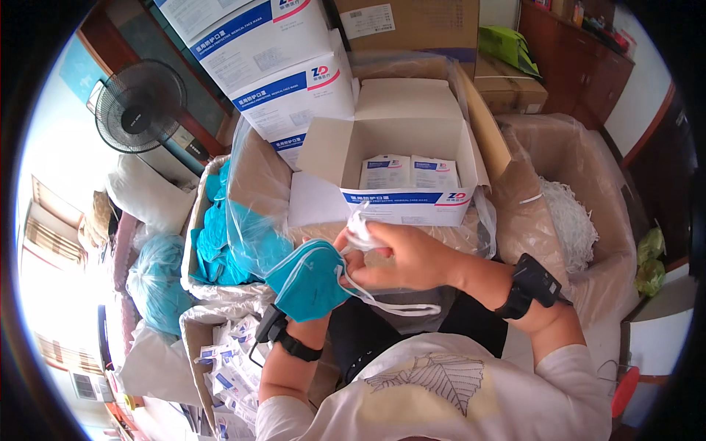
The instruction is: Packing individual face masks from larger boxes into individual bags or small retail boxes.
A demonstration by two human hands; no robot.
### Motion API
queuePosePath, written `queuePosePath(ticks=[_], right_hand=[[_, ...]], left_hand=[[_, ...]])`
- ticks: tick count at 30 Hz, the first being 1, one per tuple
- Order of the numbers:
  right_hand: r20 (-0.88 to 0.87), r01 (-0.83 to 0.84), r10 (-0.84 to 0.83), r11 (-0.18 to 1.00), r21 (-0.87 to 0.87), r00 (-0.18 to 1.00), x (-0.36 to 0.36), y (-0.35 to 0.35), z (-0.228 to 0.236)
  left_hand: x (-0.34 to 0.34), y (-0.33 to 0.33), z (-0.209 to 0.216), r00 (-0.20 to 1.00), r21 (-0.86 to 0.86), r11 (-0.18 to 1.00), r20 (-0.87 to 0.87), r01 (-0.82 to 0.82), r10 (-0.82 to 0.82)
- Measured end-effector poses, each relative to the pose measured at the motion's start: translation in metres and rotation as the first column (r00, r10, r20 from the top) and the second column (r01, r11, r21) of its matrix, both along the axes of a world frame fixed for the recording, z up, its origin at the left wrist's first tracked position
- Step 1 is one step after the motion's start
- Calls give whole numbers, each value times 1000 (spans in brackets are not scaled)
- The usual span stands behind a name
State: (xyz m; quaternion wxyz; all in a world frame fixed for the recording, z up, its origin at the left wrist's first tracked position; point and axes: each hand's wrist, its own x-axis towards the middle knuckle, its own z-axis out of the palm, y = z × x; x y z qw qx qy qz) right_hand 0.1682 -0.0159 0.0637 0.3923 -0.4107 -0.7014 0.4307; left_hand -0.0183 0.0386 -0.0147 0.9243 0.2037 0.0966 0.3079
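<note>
A teal face mask (312, 283), folded flat with a pale edge, is in front of me at the middle. Most of my left hand (341, 240) is hidden behind it, with fingertips showing at its upper edge, closed on the mask. My right hand (412, 256) is beside the mask, fingers curled and pinching a bunched white strip (360, 229), perhaps elastic straps. A white elastic strap (401, 307) loops down from the mask below my right hand. Just beyond both hands stands an open white carton (412, 213) with small white-and-blue packets (386, 173) inside.
Printed white cartons (294, 95) are stacked at the back left. Teal masks (217, 250) fill a lined bin on the left; packets (235, 367) fill a box below it. At right, a plastic-lined carton (526, 228) holds white straps (566, 224). A fan (140, 106) stands far left.
</note>
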Motion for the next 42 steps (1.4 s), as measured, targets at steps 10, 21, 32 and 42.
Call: queuePosePath(ticks=[10,21,32,42], right_hand=[[391,90,-181,967,240,902,-30,2,-39],[137,7,14,989,-149,990,-5,-12,-56],[279,-2,12,999,-35,960,-14,-12,-73],[130,117,-100,985,-129,986,-23,-27,-80]], left_hand=[[14,-20,-2,962,-49,987,-236,-150,134],[-45,14,-63,840,635,723,-523,272,143],[2,-22,62,484,671,-334,-43,662,874],[6,-22,43,293,658,-92,-203,748,934]])
